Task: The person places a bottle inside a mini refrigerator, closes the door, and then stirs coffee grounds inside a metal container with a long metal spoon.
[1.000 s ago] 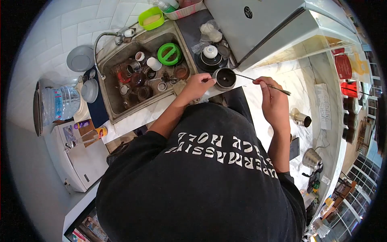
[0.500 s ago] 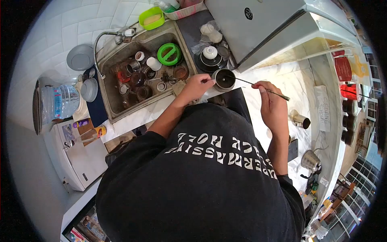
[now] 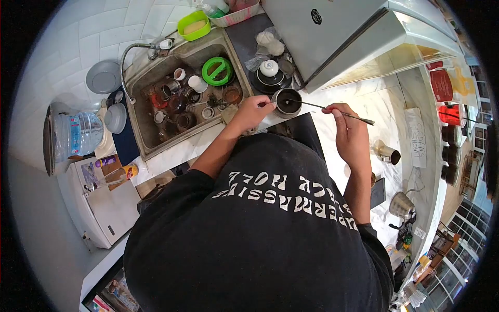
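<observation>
A round metal pot point(image 3: 281, 113) with dark contents stands at the counter's edge, beside the sink. At its near-left rim, the thumb and fingers of my left hand point(image 3: 253, 113) are closed on the pot's edge. My right hand point(image 3: 346, 127) pinches a long, thin-handled spoon point(image 3: 314, 105) partway along its shaft. The spoon's far end dips inside the pot, and its thicker handle end point(image 3: 368, 122) sticks out to the right of my fingers. Whatever the spoon's lower end touches in the pot is hard to make out.
The sink point(image 3: 156, 148) to the left holds several used jars and cups and a green ring-shaped lid point(image 3: 217, 71). A black lidded pot point(image 3: 270, 80) sits behind the metal pot. On the right stand a metal cup point(image 3: 387, 153) and a kettle point(image 3: 401, 205). A grey fridge point(image 3: 332, 36) rises at the back.
The spoon lies at a slightly flatter angle, its inner end shifted a little within the pot. My left hand stays at the rim, and the view has moved very slightly.
</observation>
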A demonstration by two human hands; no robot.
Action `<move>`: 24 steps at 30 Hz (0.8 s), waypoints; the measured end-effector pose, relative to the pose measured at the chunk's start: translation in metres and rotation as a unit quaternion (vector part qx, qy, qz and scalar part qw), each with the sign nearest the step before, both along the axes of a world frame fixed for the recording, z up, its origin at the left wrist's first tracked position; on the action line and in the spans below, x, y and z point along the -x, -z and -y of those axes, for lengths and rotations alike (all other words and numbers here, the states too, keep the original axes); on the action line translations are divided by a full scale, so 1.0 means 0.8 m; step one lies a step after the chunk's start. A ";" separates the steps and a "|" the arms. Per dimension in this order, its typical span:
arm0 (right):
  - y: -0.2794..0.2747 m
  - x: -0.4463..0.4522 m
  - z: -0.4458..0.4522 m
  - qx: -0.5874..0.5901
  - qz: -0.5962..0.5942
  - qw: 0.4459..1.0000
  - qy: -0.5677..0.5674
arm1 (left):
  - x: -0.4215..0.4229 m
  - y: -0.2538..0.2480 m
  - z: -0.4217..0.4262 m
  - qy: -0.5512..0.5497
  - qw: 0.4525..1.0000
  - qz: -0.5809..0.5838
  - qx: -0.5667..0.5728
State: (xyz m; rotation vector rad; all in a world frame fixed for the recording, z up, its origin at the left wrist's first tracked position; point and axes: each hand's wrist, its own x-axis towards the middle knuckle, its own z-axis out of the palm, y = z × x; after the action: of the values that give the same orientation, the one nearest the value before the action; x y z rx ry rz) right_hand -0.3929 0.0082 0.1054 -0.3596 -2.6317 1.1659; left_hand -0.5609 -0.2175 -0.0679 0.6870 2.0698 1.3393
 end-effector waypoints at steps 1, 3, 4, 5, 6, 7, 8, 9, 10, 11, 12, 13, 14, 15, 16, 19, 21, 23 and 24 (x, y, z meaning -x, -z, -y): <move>0.000 0.001 0.002 0.009 0.002 1.000 0.003 | 0.000 0.003 0.000 0.000 1.000 -0.004 0.001; 0.000 0.003 0.006 0.028 0.007 1.000 0.009 | 0.000 0.003 0.000 -0.001 1.000 -0.008 0.000; 0.001 0.002 0.005 0.033 0.005 0.999 0.008 | -0.001 0.000 -0.001 -0.003 1.000 -0.008 -0.003; 0.003 0.001 0.004 0.038 0.004 0.999 0.005 | -0.002 -0.001 -0.001 -0.006 1.000 -0.008 -0.005; 0.004 0.000 0.003 0.043 0.002 0.999 0.002 | -0.002 0.000 0.000 -0.005 1.000 -0.008 -0.001; 0.004 -0.001 0.001 0.041 0.002 0.999 0.006 | -0.001 0.003 0.000 -0.004 1.000 -0.008 0.003; 0.004 -0.002 -0.002 0.039 0.002 0.999 0.009 | 0.000 0.005 0.000 -0.003 1.000 -0.007 0.007; 0.003 -0.003 -0.003 0.036 0.002 0.999 0.013 | 0.000 0.005 0.001 -0.005 1.000 -0.009 0.007; 0.004 -0.002 -0.003 0.033 0.000 0.999 0.014 | -0.001 0.005 0.001 -0.006 1.000 -0.010 0.006; 0.006 -0.002 -0.003 0.031 -0.002 0.999 0.015 | -0.001 0.006 0.000 -0.007 1.000 -0.011 0.006; 0.007 -0.002 -0.003 0.028 -0.003 0.999 0.017 | -0.002 0.008 0.000 -0.014 1.000 -0.015 -0.007; 0.008 -0.001 -0.001 0.031 -0.007 0.999 0.012 | -0.003 0.011 -0.001 -0.021 0.999 -0.020 -0.020; 0.009 0.001 0.004 0.035 -0.011 0.999 0.007 | -0.004 0.013 -0.001 -0.027 0.999 -0.025 -0.033; 0.010 0.003 0.006 0.040 -0.014 0.999 0.002 | -0.004 0.012 -0.002 -0.028 0.999 -0.024 -0.035; 0.011 0.004 0.006 0.031 -0.014 0.999 0.008 | -0.004 0.012 -0.002 -0.029 0.999 -0.023 -0.037; 0.012 0.003 0.006 0.009 -0.017 1.000 0.023 | -0.005 0.010 0.000 -0.033 0.999 -0.015 -0.027; 0.012 0.000 0.000 -0.004 -0.027 0.999 0.028 | -0.006 0.009 -0.001 -0.033 0.999 -0.011 -0.022; 0.007 -0.006 0.000 -0.013 -0.021 0.999 0.027 | -0.005 0.009 -0.001 -0.033 0.999 -0.010 -0.023; 0.006 -0.008 0.000 -0.017 -0.018 0.999 0.026 | -0.005 0.010 -0.001 -0.031 0.999 -0.014 -0.026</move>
State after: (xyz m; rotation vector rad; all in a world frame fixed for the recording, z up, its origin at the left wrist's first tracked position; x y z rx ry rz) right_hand -0.3868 0.0080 0.1010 -0.3935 -2.5923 1.1003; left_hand -0.5572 -0.2166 -0.0758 0.6722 2.1008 1.4305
